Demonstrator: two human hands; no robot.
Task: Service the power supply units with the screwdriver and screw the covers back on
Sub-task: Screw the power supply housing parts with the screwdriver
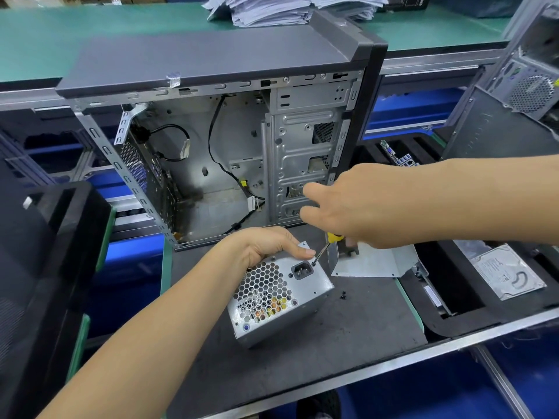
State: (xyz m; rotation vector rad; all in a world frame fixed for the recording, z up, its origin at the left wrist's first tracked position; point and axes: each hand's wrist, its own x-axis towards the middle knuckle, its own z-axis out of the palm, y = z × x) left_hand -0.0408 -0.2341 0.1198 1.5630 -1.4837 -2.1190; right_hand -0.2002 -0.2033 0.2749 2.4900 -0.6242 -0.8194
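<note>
Screwdriver [325, 248] tip on power supply [279, 293] screw

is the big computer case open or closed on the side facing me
Open. The computer case has no side panel facing the camera: its bare metal interior, loose black cables and drive cage show.

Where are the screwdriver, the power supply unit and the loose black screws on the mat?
screwdriver [321, 253], head view, on the metal shaft below the yellow handle.
power supply unit [314, 287], head view, on the bare metal face right of the socket.
loose black screws [343, 294], head view, on the small cluster.
</note>
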